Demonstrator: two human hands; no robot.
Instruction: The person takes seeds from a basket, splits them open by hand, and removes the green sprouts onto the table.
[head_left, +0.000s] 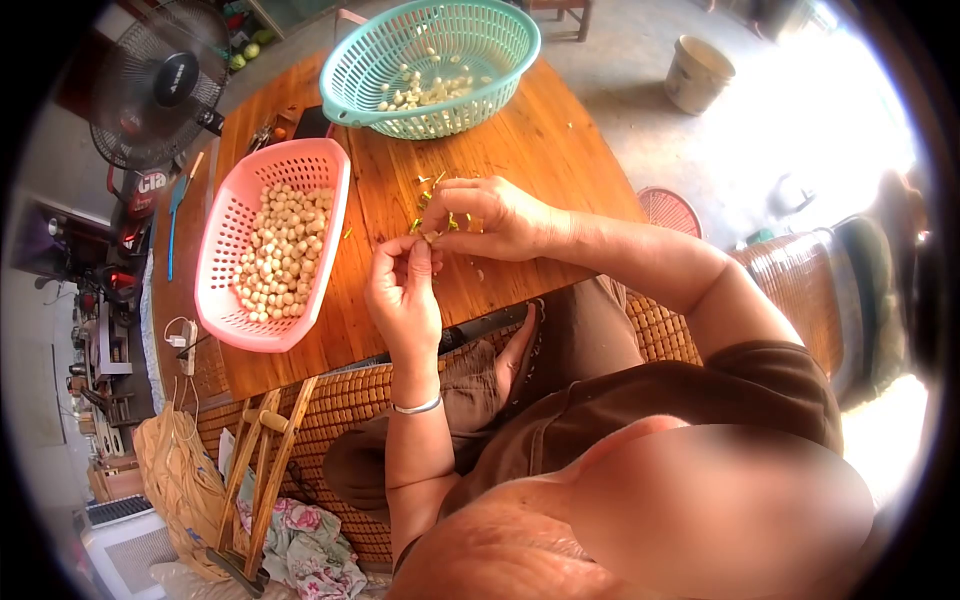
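Both my hands meet above the near side of the wooden table (530,150). My left hand (405,290), with a band at the wrist, pinches a small pale seed (430,238), partly hidden by the fingers. Thumb and finger of my right hand (490,220) close on the same seed from the other side. Under and behind the hands lie small green-yellow sprouts (424,196). To the left, a pink basket (335,240) holds many round, pale tan seeds (285,245) that look like lotus seeds. Whiter seed pieces (430,92) lie in a turquoise basket (350,115) farther back.
A black fan (175,80) stands beyond the table's far left corner. A blue-handled tool (175,215) lies at the left edge. Wooden crutch-like poles (270,480) lean at the near side. A bucket (699,75) and a red mesh stool top (668,211) are at the right.
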